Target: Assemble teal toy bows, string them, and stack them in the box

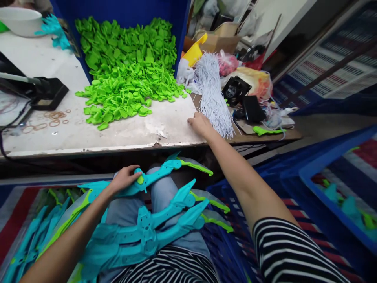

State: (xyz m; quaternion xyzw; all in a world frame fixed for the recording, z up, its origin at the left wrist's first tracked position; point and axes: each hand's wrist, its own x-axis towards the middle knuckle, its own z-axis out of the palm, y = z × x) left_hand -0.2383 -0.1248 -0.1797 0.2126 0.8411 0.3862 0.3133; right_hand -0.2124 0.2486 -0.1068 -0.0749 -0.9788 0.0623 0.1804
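Observation:
My left hand (126, 179) rests with its fingers curled over a long teal plastic bow-shaped piece (161, 171) with a lime-green tip, lying across my lap. A small green plate (140, 179) shows on that piece beside my fingertips. Two more teal bow-shaped pieces (147, 232) lie nearer to me on my thighs. My right hand (200, 124) is at the table's front, against the left edge of a bundle of thin white strips (213, 90). Its fingers are drawn together, and anything between them is hidden.
A blue bin (182, 35) spills small lime-green plastic pieces (126, 78) onto the table (173, 122). Right of the strips lie a black fan (235, 89) and clutter. Blue crates (306, 173) stand at my right; more teal pieces (38, 239) lie at my left. Rubber bands (54, 115) lie left.

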